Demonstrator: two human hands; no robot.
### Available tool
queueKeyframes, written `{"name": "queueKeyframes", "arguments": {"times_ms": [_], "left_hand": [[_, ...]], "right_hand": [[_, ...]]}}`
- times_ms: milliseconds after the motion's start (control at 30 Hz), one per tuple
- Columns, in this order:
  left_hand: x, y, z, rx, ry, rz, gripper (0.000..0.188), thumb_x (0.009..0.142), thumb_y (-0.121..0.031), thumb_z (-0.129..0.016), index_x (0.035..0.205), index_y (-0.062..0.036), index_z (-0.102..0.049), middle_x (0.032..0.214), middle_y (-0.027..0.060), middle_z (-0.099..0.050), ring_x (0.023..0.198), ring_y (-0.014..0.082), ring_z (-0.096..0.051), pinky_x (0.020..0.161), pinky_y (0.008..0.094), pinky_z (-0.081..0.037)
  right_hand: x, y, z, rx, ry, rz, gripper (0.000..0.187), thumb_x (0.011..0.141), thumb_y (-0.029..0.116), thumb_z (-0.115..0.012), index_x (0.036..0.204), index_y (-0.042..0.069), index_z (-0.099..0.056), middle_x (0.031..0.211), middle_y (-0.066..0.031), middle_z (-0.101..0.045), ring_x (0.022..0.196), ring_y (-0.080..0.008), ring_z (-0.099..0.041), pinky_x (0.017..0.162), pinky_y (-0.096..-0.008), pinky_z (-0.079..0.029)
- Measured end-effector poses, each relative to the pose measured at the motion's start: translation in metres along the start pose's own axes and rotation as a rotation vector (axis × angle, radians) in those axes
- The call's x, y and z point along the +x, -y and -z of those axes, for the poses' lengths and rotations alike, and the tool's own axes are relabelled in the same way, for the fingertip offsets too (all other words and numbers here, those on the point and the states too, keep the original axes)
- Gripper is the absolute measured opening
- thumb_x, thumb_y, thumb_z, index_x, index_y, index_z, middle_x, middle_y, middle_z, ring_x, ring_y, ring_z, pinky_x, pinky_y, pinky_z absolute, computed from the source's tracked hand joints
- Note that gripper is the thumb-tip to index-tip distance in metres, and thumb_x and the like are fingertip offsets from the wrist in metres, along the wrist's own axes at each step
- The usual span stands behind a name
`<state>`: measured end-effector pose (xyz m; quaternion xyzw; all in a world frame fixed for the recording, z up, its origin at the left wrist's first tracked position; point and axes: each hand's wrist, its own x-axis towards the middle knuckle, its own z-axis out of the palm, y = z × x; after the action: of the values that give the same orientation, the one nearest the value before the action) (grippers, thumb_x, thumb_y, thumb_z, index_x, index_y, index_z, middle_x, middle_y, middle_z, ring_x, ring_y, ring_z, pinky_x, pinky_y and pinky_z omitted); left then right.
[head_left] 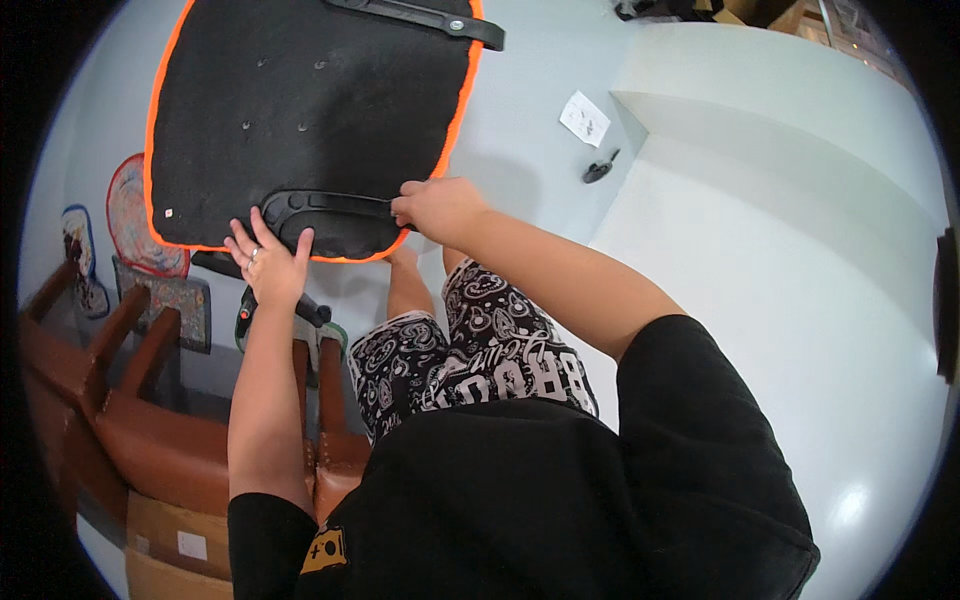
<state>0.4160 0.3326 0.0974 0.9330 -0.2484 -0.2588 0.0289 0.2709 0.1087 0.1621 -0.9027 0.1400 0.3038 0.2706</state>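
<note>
A black padded panel with bright orange edging, which looks like the underside of a chair seat, lies before me. Several small holes mark its middle. Across its near edge runs a curved black plastic piece, which looks like an armrest. My left hand, a ring on one finger, rests with fingers spread on the panel's near left edge and the curved end of that piece. My right hand is closed around its right end, the fingertips partly hidden. A similar black armrest lies across the panel's far edge.
White paper and a small black object lie on the floor to the right, by a white ledge. Brown leather-like furniture stands at left, near small mats and black parts. A cardboard box sits lower left.
</note>
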Motion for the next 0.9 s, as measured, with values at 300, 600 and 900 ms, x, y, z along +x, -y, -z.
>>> {"name": "queueKeyframes", "arguments": {"times_ms": [300, 600, 900], "left_hand": [[0.003, 0.005, -0.004, 0.037, 0.016, -0.014, 0.094, 0.083, -0.059, -0.056, 0.148, -0.0114, -0.008, 0.150, 0.0277, -0.006, 0.136, 0.0516, -0.008, 0.108, 0.0557, -0.021], [0.002, 0.003, -0.003, 0.072, 0.044, 0.026, 0.094, 0.083, -0.061, -0.055, 0.148, -0.0122, -0.007, 0.151, 0.0254, -0.004, 0.138, 0.0474, -0.005, 0.107, 0.0561, -0.024], [-0.001, -0.003, -0.014, -0.018, -0.016, 0.064, 0.094, 0.082, -0.065, -0.051, 0.148, -0.0126, -0.009, 0.152, 0.0237, -0.003, 0.139, 0.0467, -0.002, 0.106, 0.0596, -0.021]], "right_hand": [[0.006, 0.006, 0.025, -0.175, 0.091, 0.113, 0.017, 0.084, 0.023, -0.057, 0.095, 0.018, -0.068, 0.096, -0.0023, -0.061, 0.094, -0.0238, -0.064, 0.077, -0.0428, -0.052], [-0.004, 0.013, -0.007, -0.107, 0.019, -0.049, 0.022, 0.084, 0.024, -0.057, 0.094, 0.004, -0.061, 0.094, -0.0123, -0.065, 0.085, -0.0260, -0.067, 0.066, -0.0402, -0.054], [0.039, 0.098, -0.075, 1.328, -0.655, -1.146, 0.035, 0.100, 0.035, -0.037, 0.090, 0.006, -0.051, 0.081, -0.0101, -0.060, 0.068, -0.0222, -0.065, 0.051, -0.0342, -0.051]]}}
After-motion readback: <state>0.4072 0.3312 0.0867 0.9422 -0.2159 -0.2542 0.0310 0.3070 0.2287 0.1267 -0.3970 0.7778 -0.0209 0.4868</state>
